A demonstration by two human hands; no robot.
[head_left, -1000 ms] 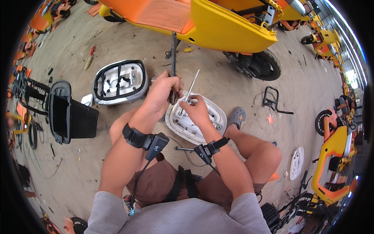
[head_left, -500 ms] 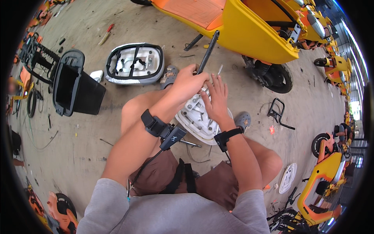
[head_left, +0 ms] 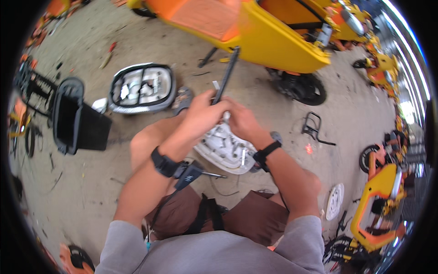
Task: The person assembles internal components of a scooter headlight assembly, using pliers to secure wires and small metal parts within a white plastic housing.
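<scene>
Between my feet rests a white moulded plastic panel (head_left: 221, 148) with ribs and holes. My left hand (head_left: 203, 112) is closed over its far edge, round a long black bar-like strip (head_left: 228, 71) that slants up and away. My right hand (head_left: 244, 122) meets the left one at the panel's far end. Its fingers are curled in and blurred, and what they grip, if anything, is hidden. To the left lies an oval grey-white shell (head_left: 143, 89) with a black rim and a dark strap across it.
A yellow-and-orange scooter (head_left: 255, 39) stands ahead. At left are a black bin-like box (head_left: 84, 118) and a red-handled tool (head_left: 108, 55). A bent black frame (head_left: 312, 128) and another white panel (head_left: 335, 201) lie at right. A metal rod (head_left: 212, 175) lies near my knees.
My right hand's fingers, spread over the panel before, have curled in beside my left hand. The left hand keeps its hold on the black strip. The whole view has shifted.
</scene>
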